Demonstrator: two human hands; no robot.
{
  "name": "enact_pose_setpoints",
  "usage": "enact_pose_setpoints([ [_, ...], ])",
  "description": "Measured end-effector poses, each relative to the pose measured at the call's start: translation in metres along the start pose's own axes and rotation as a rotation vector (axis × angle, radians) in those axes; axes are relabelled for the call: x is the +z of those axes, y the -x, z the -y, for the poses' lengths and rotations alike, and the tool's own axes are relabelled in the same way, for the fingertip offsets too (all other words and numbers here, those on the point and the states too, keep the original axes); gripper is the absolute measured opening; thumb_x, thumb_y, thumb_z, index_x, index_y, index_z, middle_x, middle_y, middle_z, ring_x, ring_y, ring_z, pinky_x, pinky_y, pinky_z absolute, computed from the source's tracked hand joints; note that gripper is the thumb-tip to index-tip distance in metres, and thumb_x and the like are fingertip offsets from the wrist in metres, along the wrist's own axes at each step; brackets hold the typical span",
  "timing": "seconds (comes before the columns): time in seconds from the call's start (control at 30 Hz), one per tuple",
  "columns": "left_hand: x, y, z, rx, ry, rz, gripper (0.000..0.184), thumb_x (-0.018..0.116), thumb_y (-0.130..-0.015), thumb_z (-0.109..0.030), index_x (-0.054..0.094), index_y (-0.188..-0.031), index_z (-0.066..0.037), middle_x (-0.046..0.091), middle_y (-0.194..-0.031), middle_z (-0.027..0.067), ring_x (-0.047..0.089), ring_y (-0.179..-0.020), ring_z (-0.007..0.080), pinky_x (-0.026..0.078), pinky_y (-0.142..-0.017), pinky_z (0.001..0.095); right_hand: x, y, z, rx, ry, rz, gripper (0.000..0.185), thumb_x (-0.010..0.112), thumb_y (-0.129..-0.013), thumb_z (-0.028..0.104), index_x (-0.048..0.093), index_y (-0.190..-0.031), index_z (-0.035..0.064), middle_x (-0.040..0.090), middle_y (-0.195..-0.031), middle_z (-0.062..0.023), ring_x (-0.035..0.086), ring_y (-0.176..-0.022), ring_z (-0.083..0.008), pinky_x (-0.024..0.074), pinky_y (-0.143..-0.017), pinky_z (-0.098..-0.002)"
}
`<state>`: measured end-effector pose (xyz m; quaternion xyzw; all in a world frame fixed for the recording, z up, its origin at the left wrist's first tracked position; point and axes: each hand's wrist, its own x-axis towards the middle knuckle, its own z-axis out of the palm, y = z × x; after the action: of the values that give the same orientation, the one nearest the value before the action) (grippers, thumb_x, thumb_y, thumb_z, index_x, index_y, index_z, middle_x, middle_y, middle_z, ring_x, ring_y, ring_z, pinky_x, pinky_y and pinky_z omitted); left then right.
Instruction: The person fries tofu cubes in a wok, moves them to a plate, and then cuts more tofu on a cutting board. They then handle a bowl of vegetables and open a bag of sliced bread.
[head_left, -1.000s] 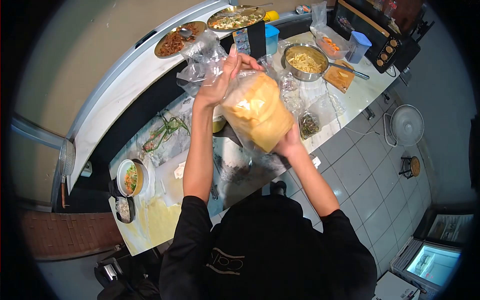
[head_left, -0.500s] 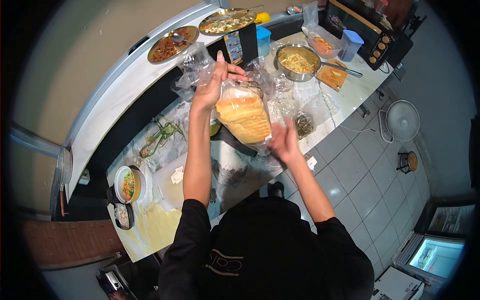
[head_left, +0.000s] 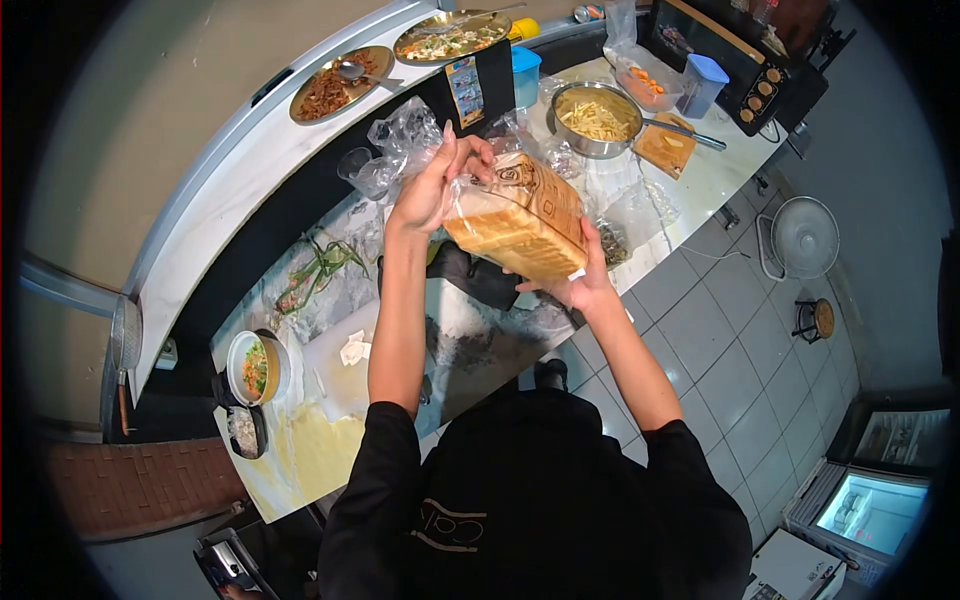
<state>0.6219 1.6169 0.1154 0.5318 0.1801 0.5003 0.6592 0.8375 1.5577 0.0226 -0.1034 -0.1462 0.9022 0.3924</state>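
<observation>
A bagged loaf of sliced bread is held up over the counter, tilted, with brown print showing on its clear wrapper. My left hand grips the bag near its gathered end; the loose crinkled plastic sticks out beyond the fingers. Around the loaf's lower right end, my right hand is closed from below, with thumb up along the side. Beneath the bread lies a dark cloth-like item on the counter.
A pan of cut potato sticks stands beside a small wooden board. Two plates of food, one with browned pieces, sit on the raised ledge. Green stalks, a white cutting board and a bowl of chopped vegetables lie to the left.
The loaf has turned, so its printed side now shows. My right hand has moved from beside the bag to hold the loaf's lower end. My left hand keeps its grip.
</observation>
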Motion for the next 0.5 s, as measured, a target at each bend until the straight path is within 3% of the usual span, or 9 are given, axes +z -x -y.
enact_pose_setpoints([
  [0.07, 0.003, -0.002, -0.003, 0.010, -0.135, -0.028, 0.052, 0.029, -0.098, -0.046, 0.033, -0.060, -0.012, 0.052, -0.096, 0.0114, 0.051, -0.090, 0.0174, 0.044, -0.082, 0.0298, -0.004, 0.006, 0.007, -0.006, 0.073, 0.016, 0.075, 0.064, -0.077, 0.049, 0.037, -0.136, 0.0119, 0.045, -0.132, -0.0201, 0.047, -0.116, -0.0425, 0.0433, -0.090, -0.0565],
  [0.13, 0.008, -0.004, -0.004, 0.023, -0.272, -0.060, 0.051, 0.030, -0.098, -0.048, 0.036, -0.062, -0.011, 0.053, -0.100, 0.0118, 0.052, -0.092, 0.0172, 0.044, -0.083, 0.0296, -0.008, 0.008, 0.009, -0.155, 0.272, -0.061, 0.071, 0.067, -0.076, 0.041, 0.038, -0.135, 0.0129, 0.047, -0.130, -0.0182, 0.048, -0.115, -0.0420, 0.0428, -0.090, -0.0558],
  [0.2, 0.012, -0.010, -0.002, -0.121, -0.567, -0.369, 0.059, 0.029, -0.094, -0.056, 0.050, -0.076, -0.004, 0.057, -0.097, 0.0128, 0.056, -0.092, 0.0188, 0.047, -0.084, 0.0306, 0.014, 0.019, 0.016, -0.392, 0.723, -0.195, 0.072, 0.076, -0.069, 0.016, 0.041, -0.131, 0.0133, 0.047, -0.129, -0.0159, 0.044, -0.118, -0.0407, 0.0387, -0.095, -0.0530],
  [0.23, 0.013, -0.012, -0.003, -0.117, -0.570, -0.375, 0.059, 0.029, -0.094, -0.056, 0.050, -0.076, -0.004, 0.057, -0.097, 0.0128, 0.056, -0.092, 0.0188, 0.047, -0.084, 0.0306, 0.035, 0.025, 0.019, -0.389, 0.725, -0.189, 0.072, 0.076, -0.069, 0.016, 0.041, -0.131, 0.0133, 0.047, -0.129, -0.0159, 0.044, -0.118, -0.0407, 0.0387, -0.095, -0.0530],
  [0.3, 0.014, -0.013, 0.000, -0.249, -0.182, -0.395, 0.064, 0.030, -0.091, -0.061, 0.055, -0.090, -0.001, 0.060, -0.104, 0.0149, 0.059, -0.097, 0.0207, 0.048, -0.085, 0.0304, 0.061, 0.039, 0.013, -1.267, 1.971, -0.125, 0.077, 0.078, -0.059, 0.008, 0.043, -0.128, 0.0095, 0.042, -0.131, -0.0185, 0.041, -0.120, -0.0399, 0.0367, -0.098, -0.0494],
  [0.33, 0.010, -0.014, -0.003, -0.211, -0.033, -0.340, 0.059, 0.028, -0.093, -0.058, 0.052, -0.080, -0.005, 0.059, -0.112, 0.0186, 0.060, -0.099, 0.0251, 0.050, -0.087, 0.0336, 0.059, 0.047, 0.008, -1.249, 2.159, -0.063, 0.080, 0.078, -0.051, 0.004, 0.044, -0.124, 0.0064, 0.039, -0.132, -0.0194, 0.038, -0.122, -0.0398, 0.0335, -0.100, -0.0475],
  [0.43, 0.005, -0.012, -0.008, -0.138, -0.066, -0.308, 0.053, 0.026, -0.095, -0.053, 0.044, -0.071, -0.009, 0.057, -0.114, 0.0223, 0.059, -0.103, 0.0281, 0.051, -0.086, 0.0372, 0.028, 0.049, 0.002, -1.377, 1.873, -0.236, 0.076, 0.078, -0.052, 0.003, 0.045, -0.121, 0.0063, 0.041, -0.129, -0.0167, 0.040, -0.120, -0.0386, 0.0346, -0.099, -0.0469],
  [0.47, 0.011, -0.010, -0.012, -0.109, -0.088, -0.327, 0.050, 0.025, -0.097, -0.049, 0.036, -0.064, -0.012, 0.056, -0.114, 0.0248, 0.058, -0.105, 0.0310, 0.052, -0.086, 0.0397, 0.024, 0.047, -0.003, -1.268, 1.656, -0.427, 0.064, 0.077, -0.065, 0.019, 0.046, -0.121, 0.0074, 0.043, -0.126, -0.0141, 0.041, -0.120, -0.0351, 0.0363, -0.097, -0.0462],
  [0.5, 0.012, -0.009, -0.012, -0.107, -0.090, -0.328, 0.050, 0.025, -0.097, -0.049, 0.036, -0.064, -0.012, 0.056, -0.114, 0.0248, 0.058, -0.105, 0.0310, 0.052, -0.086, 0.0397, 0.013, 0.044, -0.007, -1.269, 1.655, -0.424, 0.064, 0.077, -0.065, 0.019, 0.046, -0.121, 0.0074, 0.043, -0.126, -0.0141, 0.041, -0.120, -0.0351, 0.0363, -0.097, -0.0462],
])
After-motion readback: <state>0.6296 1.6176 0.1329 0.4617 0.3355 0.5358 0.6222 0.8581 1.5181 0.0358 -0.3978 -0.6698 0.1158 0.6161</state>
